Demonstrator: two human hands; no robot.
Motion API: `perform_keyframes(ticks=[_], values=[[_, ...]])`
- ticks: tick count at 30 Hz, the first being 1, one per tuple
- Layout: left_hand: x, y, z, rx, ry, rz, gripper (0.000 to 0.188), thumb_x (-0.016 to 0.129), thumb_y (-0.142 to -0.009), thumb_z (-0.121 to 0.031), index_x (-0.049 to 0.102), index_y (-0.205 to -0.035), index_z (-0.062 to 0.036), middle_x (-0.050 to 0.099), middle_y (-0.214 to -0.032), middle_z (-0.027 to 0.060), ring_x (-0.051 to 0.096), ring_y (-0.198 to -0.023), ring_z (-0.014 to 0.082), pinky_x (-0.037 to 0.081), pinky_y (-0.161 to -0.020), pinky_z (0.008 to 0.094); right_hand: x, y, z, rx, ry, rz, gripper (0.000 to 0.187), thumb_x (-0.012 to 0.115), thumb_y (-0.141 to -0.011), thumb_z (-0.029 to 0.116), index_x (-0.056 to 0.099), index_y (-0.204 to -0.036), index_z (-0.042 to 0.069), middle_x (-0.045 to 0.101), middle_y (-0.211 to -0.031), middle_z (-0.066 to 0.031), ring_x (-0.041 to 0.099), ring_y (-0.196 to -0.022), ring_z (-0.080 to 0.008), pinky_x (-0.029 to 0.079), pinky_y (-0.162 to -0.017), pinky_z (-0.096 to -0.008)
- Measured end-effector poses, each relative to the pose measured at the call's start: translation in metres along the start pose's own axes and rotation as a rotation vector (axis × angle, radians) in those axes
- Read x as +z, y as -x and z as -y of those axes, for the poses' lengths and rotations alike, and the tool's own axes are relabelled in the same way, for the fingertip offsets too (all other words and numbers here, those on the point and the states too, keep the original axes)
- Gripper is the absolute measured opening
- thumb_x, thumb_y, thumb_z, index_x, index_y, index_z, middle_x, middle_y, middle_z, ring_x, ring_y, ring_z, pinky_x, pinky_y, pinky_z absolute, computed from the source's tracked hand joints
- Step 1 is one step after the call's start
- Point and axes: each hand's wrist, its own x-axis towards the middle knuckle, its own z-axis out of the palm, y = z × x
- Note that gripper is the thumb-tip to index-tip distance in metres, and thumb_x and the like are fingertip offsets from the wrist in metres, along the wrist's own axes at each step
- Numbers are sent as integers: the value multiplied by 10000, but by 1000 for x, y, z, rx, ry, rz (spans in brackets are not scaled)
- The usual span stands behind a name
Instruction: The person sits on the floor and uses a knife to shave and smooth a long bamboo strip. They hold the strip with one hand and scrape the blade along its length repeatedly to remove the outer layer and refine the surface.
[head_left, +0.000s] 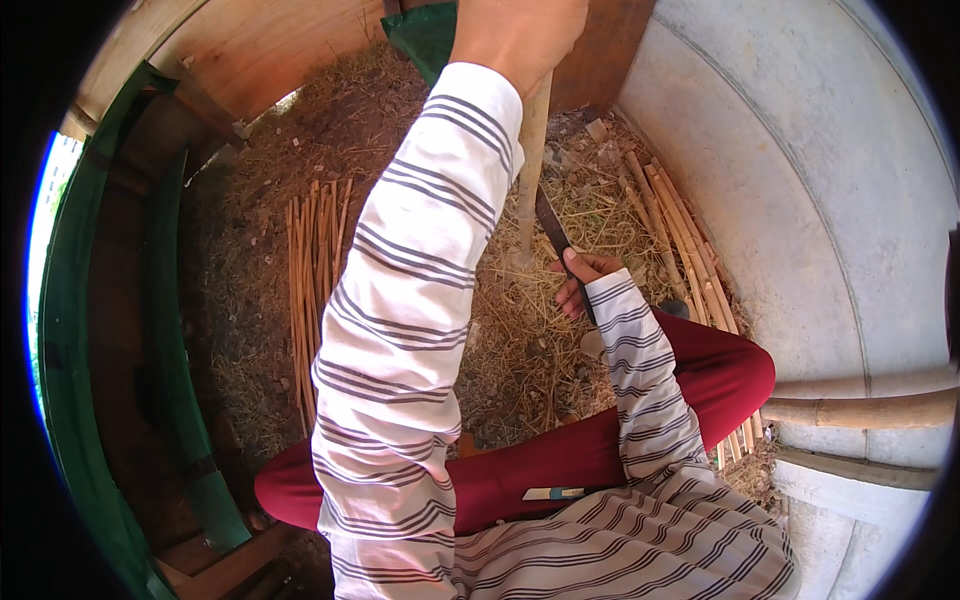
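My left arm reaches up to the top edge, where my left hand [520, 40] is partly cut off and its fingers are mostly hidden. It appears closed round the upper end of a pale bamboo piece [533, 170], which hangs upright toward the straw. Lower and to the right, my right hand [582, 280] grips a long, dark, flat knife [551, 222] with the thumb laid along it. The knife slants up to the bamboo's right side; whether it touches the bamboo cannot be made out. A small light-coloured utility knife [553, 493] lies on my lap.
Split bamboo strips [303, 250] lie in a bundle on the straw-strewn ground [520, 370] at left, partly behind my sleeve. More bamboo pieces [690, 240] lie along the grey wall [790, 170]. Bamboo poles [860, 410] jut in at right; green sheeting [165, 330] lines the left.
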Motion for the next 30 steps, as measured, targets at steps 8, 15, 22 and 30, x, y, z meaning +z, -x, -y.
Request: perform_keyframes(ticks=[8,15,22,30], values=[[-1,8,3,99,51,41,219,584,-835,-142,528,-641,-57,443,-465,-4,383,-367,97,274,-369,281,-15,-6,-14,-25,-21,136,381,628,-909,74,537,-1259,-45,702,-865,-175,688,-650,-188,586,-594,-289],[-2,3,-2,-26,1,-29,220,589,-832,-154,518,-642,-71,420,-459,-14,368,-361,93,254,-358,280,-16,-5,-13,-5,-90,230,493,593,-873,-47,449,-1344,-48,681,-1012,-216,704,-731,-213,605,-640,-298],[-3,2,-1,-41,16,-25,217,566,-833,-140,489,-639,-83,389,-457,-29,341,-354,86,240,-352,281,-18,-5,-14,19,-79,228,506,580,-888,-55,428,-1370,-38,677,-1025,-198,705,-737,-204,615,-651,-294],[-5,1,-1,-11,-15,-28,228,567,-845,-153,487,-643,-83,392,-462,-29,347,-359,89,248,-358,286,-15,-5,-15,23,-74,192,505,553,-857,-71,463,-1350,-6,679,-1010,-188,701,-721,-210,610,-639,-294]])
